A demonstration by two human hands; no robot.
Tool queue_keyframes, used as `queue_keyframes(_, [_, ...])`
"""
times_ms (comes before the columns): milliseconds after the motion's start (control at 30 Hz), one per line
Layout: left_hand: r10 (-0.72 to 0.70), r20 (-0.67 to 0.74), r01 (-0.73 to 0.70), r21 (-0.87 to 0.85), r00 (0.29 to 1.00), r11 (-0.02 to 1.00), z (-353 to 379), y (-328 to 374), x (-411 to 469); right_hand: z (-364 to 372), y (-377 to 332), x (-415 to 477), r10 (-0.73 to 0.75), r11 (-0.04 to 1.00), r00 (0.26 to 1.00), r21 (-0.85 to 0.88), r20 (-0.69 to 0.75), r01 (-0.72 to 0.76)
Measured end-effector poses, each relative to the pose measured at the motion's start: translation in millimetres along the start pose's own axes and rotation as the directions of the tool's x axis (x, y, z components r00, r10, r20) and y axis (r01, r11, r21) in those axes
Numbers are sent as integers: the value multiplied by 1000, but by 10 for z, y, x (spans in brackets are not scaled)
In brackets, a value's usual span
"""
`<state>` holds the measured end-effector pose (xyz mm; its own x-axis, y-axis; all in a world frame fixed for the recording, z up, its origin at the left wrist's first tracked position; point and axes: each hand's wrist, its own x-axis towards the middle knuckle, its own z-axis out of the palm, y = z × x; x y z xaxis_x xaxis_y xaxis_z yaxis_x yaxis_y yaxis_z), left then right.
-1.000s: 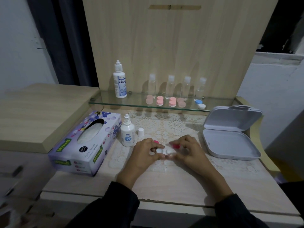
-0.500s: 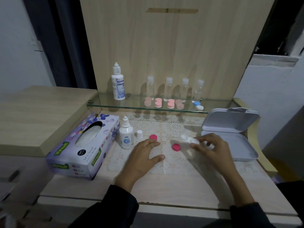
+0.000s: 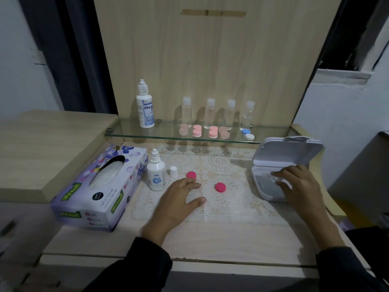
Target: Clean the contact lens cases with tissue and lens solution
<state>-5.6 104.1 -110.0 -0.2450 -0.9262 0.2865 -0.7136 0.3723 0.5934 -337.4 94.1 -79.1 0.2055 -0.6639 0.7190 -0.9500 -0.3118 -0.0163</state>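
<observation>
Nearest the camera, two dark sleeves (image 3: 134, 268) are seen at the edge of a pale wooden table (image 3: 221, 241). The left hand (image 3: 179, 199) is laid palm down on a lace mat (image 3: 223, 163), fingers straight and spread, nothing held; its fingertips lie just beside one pink screw cap (image 3: 191, 175). A second pink screw cap (image 3: 220, 187) is set on the mat, apart from the first, between the two hands. The right hand (image 3: 301, 186) is held over the tray of an open white hinged box (image 3: 261, 192), fingers curled, and a small white lens case body (image 3: 276, 179) is pinched between forefinger and thumb within the tray; whether it touches the tray floor cannot be told. The box lid (image 3: 288, 152) is stood up behind. Left of the left hand, a small lens solution bottle (image 3: 156, 174) is stood upright and uncapped, with a small white cap (image 3: 173, 171) just beside it on the mat. A floral tissue box (image 3: 101, 186) is placed farther left, tissue showing in its slot. Farther back, a glass shelf (image 3: 130, 131) carries a large solution bottle (image 3: 145, 108), four clear travel bottles (image 3: 186, 111) in a row, four pink lens cases (image 3: 197, 131) before them, and one blue-and-white lens case (image 3: 247, 134) at the right end. A wooden back panel (image 3: 210, 60) is fixed behind.
</observation>
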Motion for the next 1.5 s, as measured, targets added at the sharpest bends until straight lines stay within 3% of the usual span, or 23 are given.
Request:
queue_keyframes(167, [0,-1,0,-2,1000,1000,-2,6,3,15,-15,-4,66,996,998,52,-6,-66])
queue_keyframes(300, [2,3,-2,-1,1000,1000,-3,8,2,-128,-330,32,283,904,959,337,-7,-264])
queue_keyframes(367, [-3,5,3,-13,1000,1000,5,-2,8,-151,-576,59,292,840,954,461,60,-286])
queue_keyframes(467, [13,-29,-14,-21,999,1000,12,-15,18,-53,-974,10,201,743,942,585,268,-326])
queue_keyframes(567, [49,-117,-54,-42,992,998,-12,6,8,76,-1259,-82,146,720,914,593,378,-360])
queue_keyframes(700, [94,-206,-106,-47,974,993,-81,65,-56,179,-1334,-62,15,840,917,492,399,-228])
queue_keyframes(800, [88,-295,-97,-16,951,995,-228,75,-207,191,-1322,-63,11,848,917,482,399,-220])
queue_keyframes(933, [42,-496,-25,40,867,999,-711,53,-463,210,-1313,-82,5,850,926,486,378,-203])
queue_keyframes(1033, [-66,-647,192,127,760,973,-1170,30,-461,220,-1312,-88,10,854,930,481,367,-199])
queue_keyframes(1100, [-187,-601,349,163,777,923,-1446,-152,-351,218,-1322,-93,13,857,927,473,376,-204])
queue_keyframes(1167, [-302,-418,436,275,857,857,-1651,-379,-253,214,-1327,-94,10,854,924,477,381,-206])
queue_keyframes(1267, [-325,-227,396,516,918,760,-1728,-592,-200,216,-1321,-86,5,853,924,480,383,-204])
queue_keyframes(1400, [-279,-270,388,642,922,661,-1669,-638,-139,211,-1322,-87,6,852,925,483,380,-203])
queue_keyframes(1500, [-294,-286,409,588,912,698,-1677,-646,-128,215,-1320,-91,0,854,925,481,380,-197])
